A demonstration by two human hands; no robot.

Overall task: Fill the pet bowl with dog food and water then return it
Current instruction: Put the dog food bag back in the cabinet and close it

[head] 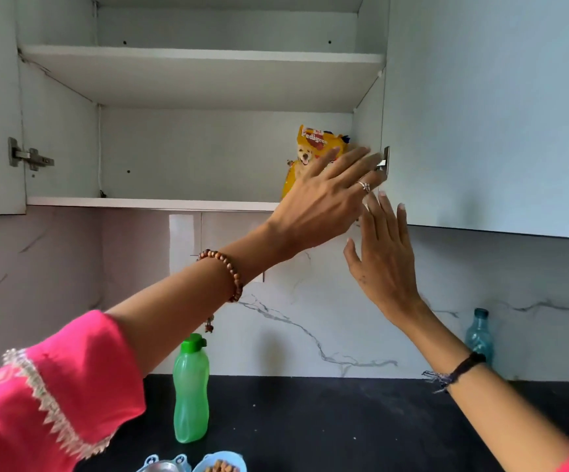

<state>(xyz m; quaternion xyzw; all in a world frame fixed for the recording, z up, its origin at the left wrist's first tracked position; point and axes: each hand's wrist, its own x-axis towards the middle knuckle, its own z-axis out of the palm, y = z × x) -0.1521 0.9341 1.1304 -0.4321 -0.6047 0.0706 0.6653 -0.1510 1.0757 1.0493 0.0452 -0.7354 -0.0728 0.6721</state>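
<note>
Just behind my left fingers (341,161) I see a glossy printed plastic food bag (312,144); beside them, a shiny metal handle (383,161). Far below, a matt black worktop (310,420) carries a translucent green plastic bottle (190,393).

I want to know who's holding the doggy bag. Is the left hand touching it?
Cannot tell. In the head view the left hand overlaps the dog food bag; no contact or gap shows.

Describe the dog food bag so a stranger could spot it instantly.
Look in the open white wall cupboard, on its lowest shelf at the far right. The yellow plastic dog food bag stands there behind the left hand, showing a puppy's face, the only thing visible on the shelves.
</note>
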